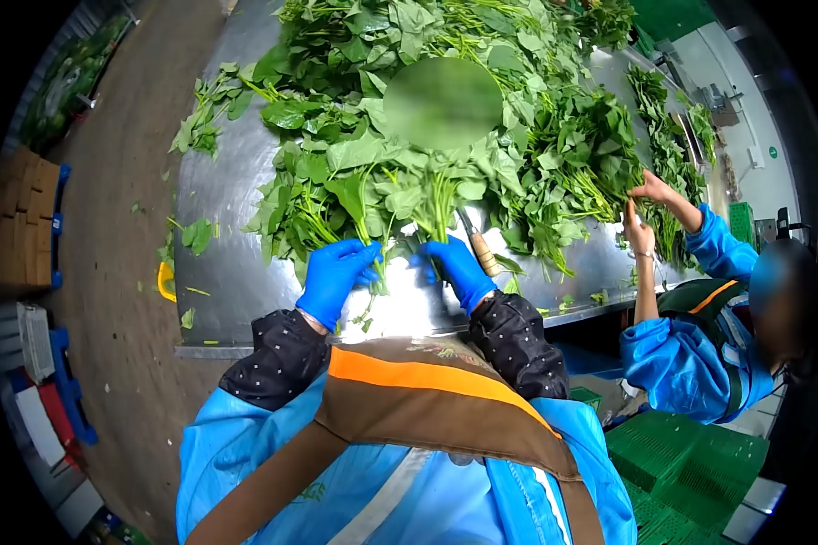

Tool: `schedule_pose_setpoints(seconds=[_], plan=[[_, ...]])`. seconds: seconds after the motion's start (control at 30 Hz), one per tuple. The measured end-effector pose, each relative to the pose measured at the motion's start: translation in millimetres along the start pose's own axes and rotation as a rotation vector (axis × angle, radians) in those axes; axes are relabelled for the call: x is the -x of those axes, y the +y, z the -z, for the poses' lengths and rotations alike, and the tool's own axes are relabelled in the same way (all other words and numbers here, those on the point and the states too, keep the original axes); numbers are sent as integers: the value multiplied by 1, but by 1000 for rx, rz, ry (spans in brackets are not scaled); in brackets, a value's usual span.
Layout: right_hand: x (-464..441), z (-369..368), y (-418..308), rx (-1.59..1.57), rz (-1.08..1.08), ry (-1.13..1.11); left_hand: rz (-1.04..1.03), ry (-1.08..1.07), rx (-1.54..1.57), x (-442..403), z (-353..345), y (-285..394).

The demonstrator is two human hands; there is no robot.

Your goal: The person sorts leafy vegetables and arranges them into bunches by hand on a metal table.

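- Blue-gloved left hand (339, 277) pinches leafy stems (362, 216) low down, over the metal table (232, 204).
- Right hand (457, 270) grasps a bunch (439, 202) beside the knife (484, 254).
- Both forearms reach forward, parallel.
- Step in hand: seemingly gathering stems; the next move calls for light, steady fingers.

The head camera (its wide view bowed) looks forward and down at the metal table (236, 304) from close by.

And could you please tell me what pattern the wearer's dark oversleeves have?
The oversleeves are black with small white marks, best seen in the head view.
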State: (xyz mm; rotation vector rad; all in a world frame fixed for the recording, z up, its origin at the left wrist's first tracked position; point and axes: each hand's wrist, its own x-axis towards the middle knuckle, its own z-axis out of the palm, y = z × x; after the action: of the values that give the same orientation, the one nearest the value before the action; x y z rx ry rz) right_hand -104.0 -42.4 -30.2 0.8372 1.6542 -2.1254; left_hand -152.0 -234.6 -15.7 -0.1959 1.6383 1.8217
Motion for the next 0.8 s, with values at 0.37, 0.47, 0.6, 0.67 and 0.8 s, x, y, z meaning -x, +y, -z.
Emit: schedule_pose_setpoints(seconds=[0.37, 0.47, 0.6, 0.67, 0.8], plan=[[-8, -8, 44, 353, 153, -184, -164, -138, -148, -4, -33, 6], [-21, 2, 49, 572, 466, 144, -145, -227, -205, -23, -40, -5], [2, 4, 26, 100, 501, -3, -455, 36, -695, -45, -18, -30], [13, -2, 17, 77, 471, 172, -444, 195, -1163, -27, -6, -30], [-7, 2, 27, 285, 648, 162, -405, 205, -1375, -31, -1, -43]])
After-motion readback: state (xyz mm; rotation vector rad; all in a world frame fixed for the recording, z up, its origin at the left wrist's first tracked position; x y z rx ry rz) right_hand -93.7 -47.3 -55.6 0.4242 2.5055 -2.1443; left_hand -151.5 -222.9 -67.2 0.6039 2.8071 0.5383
